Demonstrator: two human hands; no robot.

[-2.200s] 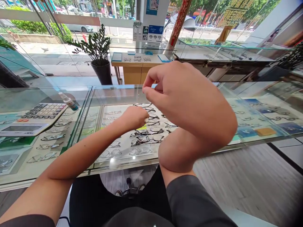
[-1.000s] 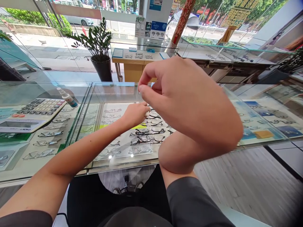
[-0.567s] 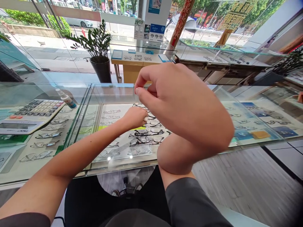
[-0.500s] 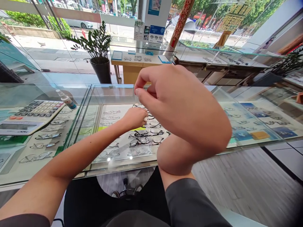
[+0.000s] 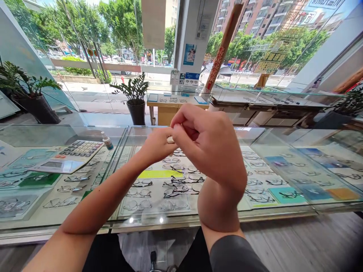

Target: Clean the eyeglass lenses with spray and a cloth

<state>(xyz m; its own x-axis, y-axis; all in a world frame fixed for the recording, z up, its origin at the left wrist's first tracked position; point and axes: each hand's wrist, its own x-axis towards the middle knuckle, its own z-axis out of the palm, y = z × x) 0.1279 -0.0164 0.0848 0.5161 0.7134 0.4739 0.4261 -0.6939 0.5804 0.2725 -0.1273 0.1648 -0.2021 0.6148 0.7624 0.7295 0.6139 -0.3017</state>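
Above the glass display counter point(image 5: 147, 223), my left hand point(image 5: 155, 146) is closed, knuckles up. A small pale thing point(image 5: 170, 139) shows at its fingers; I cannot make out what it is. My right hand point(image 5: 211, 139) is raised just beside it, with thumb and index finger pinched together close to the left fingers. Anything in that pinch is too small or hidden. Under the glass below both hands lie several rows of eyeglasses point(image 5: 181, 178), some covered from view by my arms.
On the counter at left are a large calculator point(image 5: 70, 153) and a small white spray bottle point(image 5: 107, 141). Beyond the counter stand a potted plant point(image 5: 136, 109) and a wooden display table point(image 5: 167, 113) before the street window. Grey flooring point(image 5: 297, 238) lies at front right.
My view has tilted up, so more of the street shows. The right hand has come closer to the left, and its pinch is now near the left fingers.
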